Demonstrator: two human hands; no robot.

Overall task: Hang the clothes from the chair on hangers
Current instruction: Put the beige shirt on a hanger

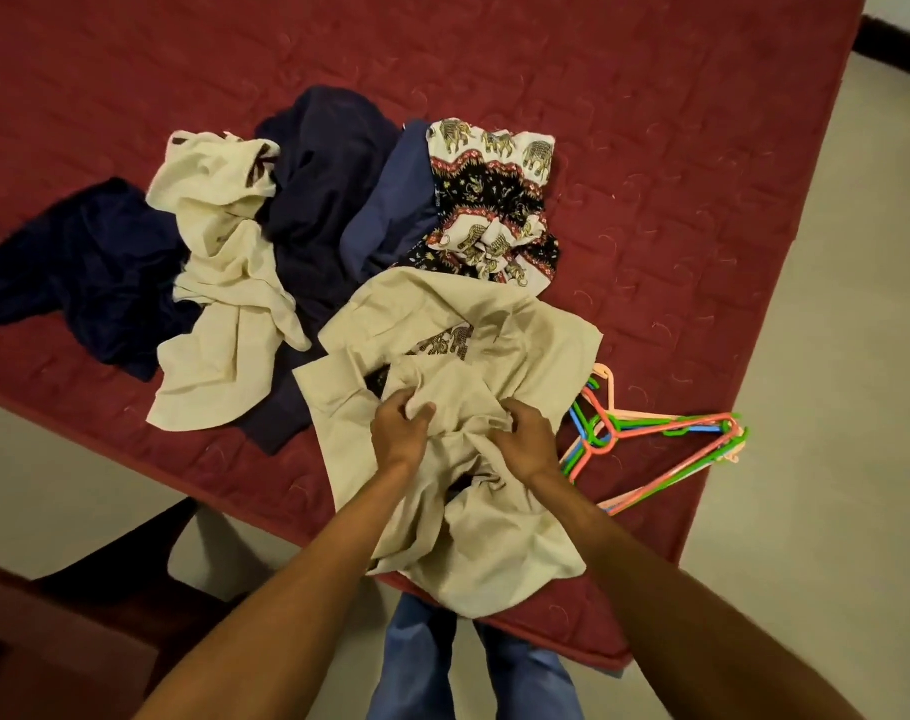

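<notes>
Cream shirt (432, 324) bunched near on the red mattress (650, 148); left hand (398, 433) and right hand (525, 439) pinch its folds, sorting it. Next: take a hanger (666, 433), just right.

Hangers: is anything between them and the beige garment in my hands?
Nothing visible. The hangers lie on the mattress, right beside the beige garment that the left hand and right hand grip.
</notes>
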